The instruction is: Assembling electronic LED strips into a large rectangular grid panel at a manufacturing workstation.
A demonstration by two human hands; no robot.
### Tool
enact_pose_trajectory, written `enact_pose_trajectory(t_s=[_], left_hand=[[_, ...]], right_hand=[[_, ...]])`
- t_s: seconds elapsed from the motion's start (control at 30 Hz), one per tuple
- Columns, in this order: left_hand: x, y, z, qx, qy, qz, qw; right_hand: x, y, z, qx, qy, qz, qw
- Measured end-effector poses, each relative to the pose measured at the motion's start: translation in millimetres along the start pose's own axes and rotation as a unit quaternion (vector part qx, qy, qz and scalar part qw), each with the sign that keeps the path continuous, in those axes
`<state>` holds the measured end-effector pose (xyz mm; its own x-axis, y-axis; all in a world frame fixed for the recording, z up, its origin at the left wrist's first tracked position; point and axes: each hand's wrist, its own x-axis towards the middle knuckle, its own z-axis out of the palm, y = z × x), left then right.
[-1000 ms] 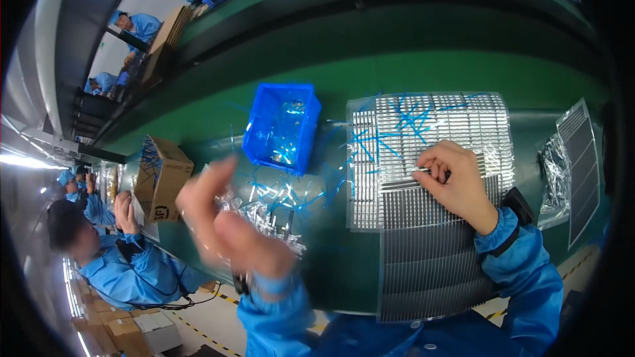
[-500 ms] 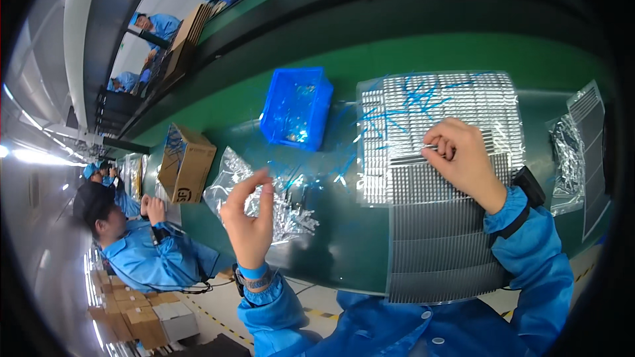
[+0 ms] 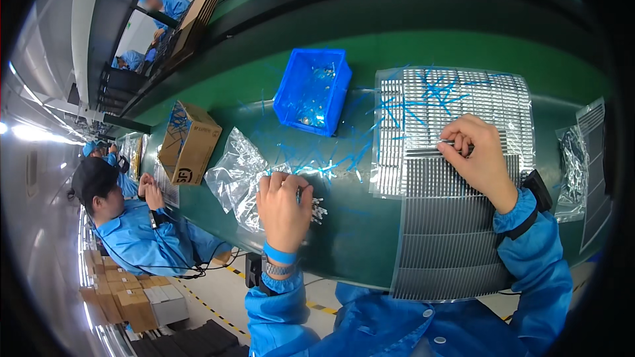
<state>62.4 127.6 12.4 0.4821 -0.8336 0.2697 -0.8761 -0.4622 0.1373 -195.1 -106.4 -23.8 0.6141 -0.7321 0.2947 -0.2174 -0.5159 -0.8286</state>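
My left hand [image 3: 284,210] is lowered over a pile of small silver metal parts [image 3: 249,215], its fingers curled together. Its fingertips are partly hidden, so I cannot make out anything in them. The pile spills from a clear plastic bag [image 3: 228,175]. With thumb and fingers pinched, my right hand [image 3: 479,158] holds a slim dark tool [image 3: 423,153], possibly tweezers, over a sheet [image 3: 450,225]. Dark strips fill the sheet's near part; rows of silver pieces [image 3: 473,96] cover the far part. Thin blue strips [image 3: 440,92] are scattered on top.
A blue bin [image 3: 284,89] with small bits inside stands beyond my left hand. Left of it is a cardboard box [image 3: 195,149] holding blue strips. Another bag of silver parts [image 3: 573,172] lies at the right. A co-worker [image 3: 126,218] sits at the left along the green bench [image 3: 357,251].
My left hand has come down from above the bag onto the silver parts, and its spread fingers have closed. My right hand keeps its pinch over the sheet. The view has shifted slightly.
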Motion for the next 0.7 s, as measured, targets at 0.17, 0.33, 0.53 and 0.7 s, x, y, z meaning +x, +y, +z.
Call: enact_pose_trajectory(t_s=[0.17,0.33,0.53,0.7], left_hand=[[2.1,2.9,5.8,0.055,-0.022,0.02,0.998],[1.9,-0.8,7.8,0.041,-0.017,0.039,0.998],[6.3,5.4,-8.2,-0.022,-0.002,0.022,1.0],[2.1,-3.3,-10.5,0.035,-0.028,0.034,0.998]], right_hand=[[0.2,0.7,-0.4,0.007,-0.005,-0.005,1.0],[0.0,0.5,-2.1,0.014,-0.008,0.005,1.0],[-0.4,1.3,-2.0,0.009,-0.01,0.007,1.0],[-0.6,-0.6,-2.1,0.008,-0.013,0.007,1.0]])
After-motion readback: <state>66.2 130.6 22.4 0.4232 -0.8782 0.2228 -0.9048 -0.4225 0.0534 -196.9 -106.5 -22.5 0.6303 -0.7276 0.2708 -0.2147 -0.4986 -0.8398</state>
